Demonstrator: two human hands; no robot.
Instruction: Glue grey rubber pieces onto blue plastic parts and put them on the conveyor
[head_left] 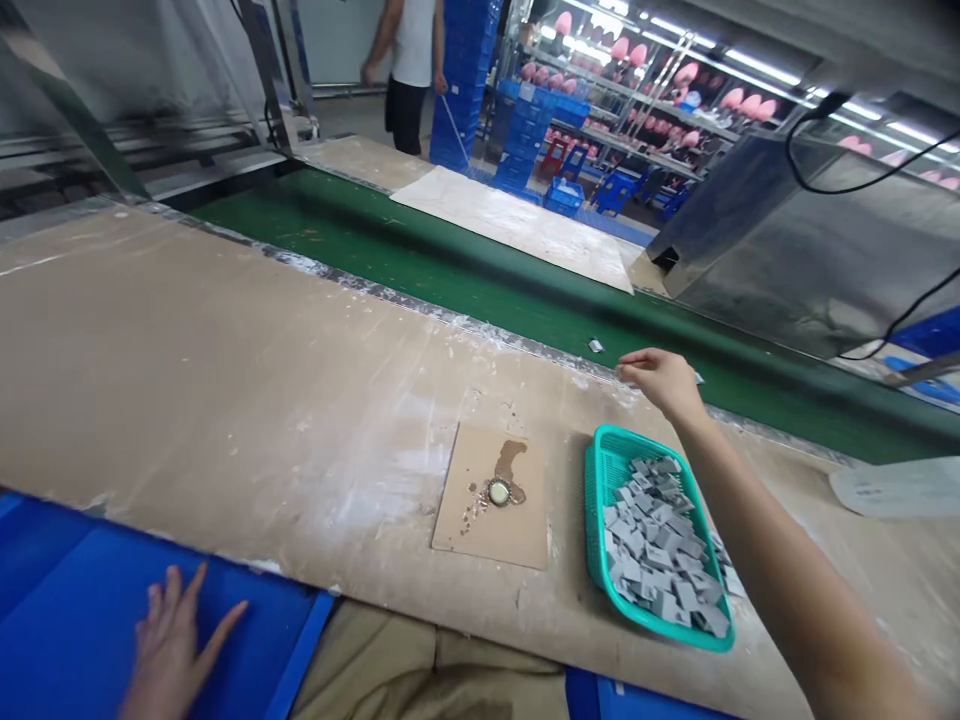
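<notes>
Right hand (664,385) by the green belt (465,275), fingers bunched, whether gripping anything I can't tell; left hand (171,635) splayed over the blue bin (67,600); grey pieces (660,545) heaped in the worktop (225,380) basket (592,500)!

The person's right arm reaches out along the right side of the teal basket (594,520), the bare right forearm (772,545) slanting past its right rim. The right hand (664,382) is raised just beyond the basket's far end, wrist slightly bent, with the fingers (639,356) angled leftward and the thumb close to them; whether anything sits between the tips cannot be made out. The left hand (171,640) hangs low, well to the left of the basket and nearer the body, back upward, its fingers loosely fanned and the left thumb (226,628) held wide, grasping nothing. The lap (420,662), in khaki cloth, lies to the basket's near left.
</notes>
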